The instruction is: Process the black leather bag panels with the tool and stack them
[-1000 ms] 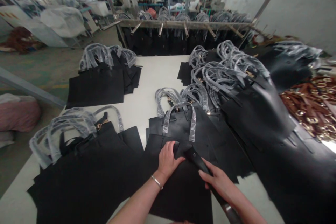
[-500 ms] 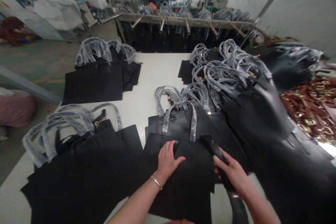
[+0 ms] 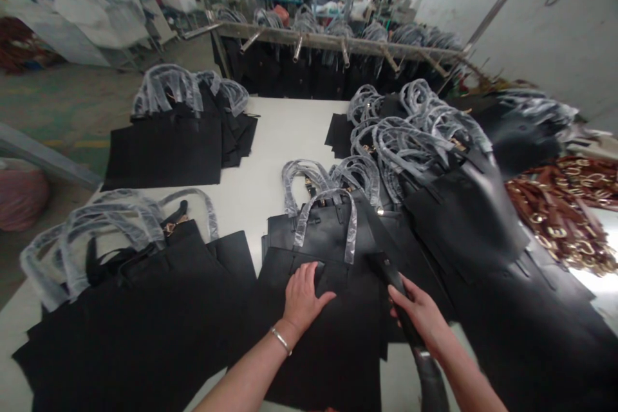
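Note:
A black bag panel (image 3: 333, 347) lies flat before me, its plastic-wrapped handle (image 3: 351, 232) arching up from the top edge. My left hand (image 3: 303, 299) rests on this panel near the top, fingers stretched out and thumb spread. A small dark tab shows by its fingertips, partly hidden. In my right hand (image 3: 418, 312) is a black wand-like tool (image 3: 393, 280), gripped around its shaft. The tool's flat head touches or hovers over the panel's upper right corner; I cannot tell which. A thick black tube with a silver ring runs on below the hand.
Black bag pieces with wrapped handles lie at left (image 3: 145, 322), far left (image 3: 167, 151) and right (image 3: 463, 212) on the white table (image 3: 284, 125). Brown straps with gold buckles (image 3: 555, 212) lie far right. A metal rack (image 3: 347, 42) hung with bags stands behind; people sit beyond.
The view has shifted slightly, so the piles appear a little further left. Both hands keep nearly the same places on the panel and tool.

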Available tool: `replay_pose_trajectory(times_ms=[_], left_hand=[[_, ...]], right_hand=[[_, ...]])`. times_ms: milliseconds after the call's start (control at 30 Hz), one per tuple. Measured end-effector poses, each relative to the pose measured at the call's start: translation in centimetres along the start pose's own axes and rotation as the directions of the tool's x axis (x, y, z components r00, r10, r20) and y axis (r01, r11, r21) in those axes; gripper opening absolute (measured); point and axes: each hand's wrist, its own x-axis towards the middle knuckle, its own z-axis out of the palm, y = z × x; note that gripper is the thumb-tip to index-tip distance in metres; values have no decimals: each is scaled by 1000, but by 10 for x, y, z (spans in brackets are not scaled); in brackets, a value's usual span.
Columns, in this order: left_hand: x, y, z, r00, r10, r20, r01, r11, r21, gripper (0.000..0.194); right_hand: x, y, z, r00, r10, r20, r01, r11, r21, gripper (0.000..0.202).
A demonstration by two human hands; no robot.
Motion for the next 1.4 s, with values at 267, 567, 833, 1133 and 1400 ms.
replay_pose_trajectory(times_ms=[267,567,833,1133,1400], left_hand=[[0,3,-2,1000,-29,-9,29,998,-48,72],[2,7,-3,998,-51,-27,49,997,-57,72],[-8,0,-22,994,-87,71,101,967,-235,65],[-70,0,-44,862,-307,404,498,662,-560,6],[-80,15,-41,809,-293,510,570,175,-803,24]], right_hand=[[-38,28,-22,991,70,110,-31,946,-322,80],[-18,9,13,997,60,43,-60,998,3,71],[-44,-1,9,981,-76,179,137,923,-359,71],[-77,24,31,925,37,378,110,926,-361,76],[-85,27,44,856,108,506,36,963,-268,67]])
